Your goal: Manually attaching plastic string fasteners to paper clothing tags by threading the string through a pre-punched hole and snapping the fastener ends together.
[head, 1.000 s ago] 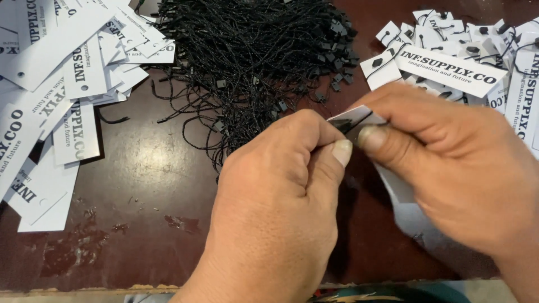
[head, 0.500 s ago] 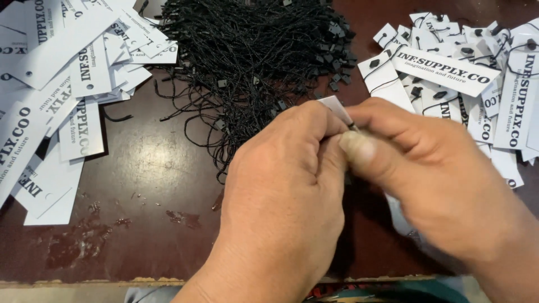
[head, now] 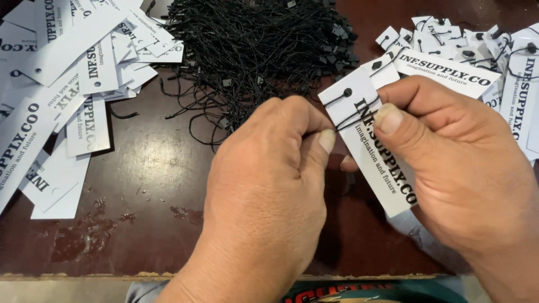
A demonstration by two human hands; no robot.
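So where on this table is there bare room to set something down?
One bare patch of table: between the left tag pile, the black strings and the left hand, down to the near edge. The top is crowded: strings in the middle, strung tags on the right. The right hand, holding a tag, covers the near right.

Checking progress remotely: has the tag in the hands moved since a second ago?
Yes. The white tag has turned face-up between both hands, now hanging lower, away from the black string pile.
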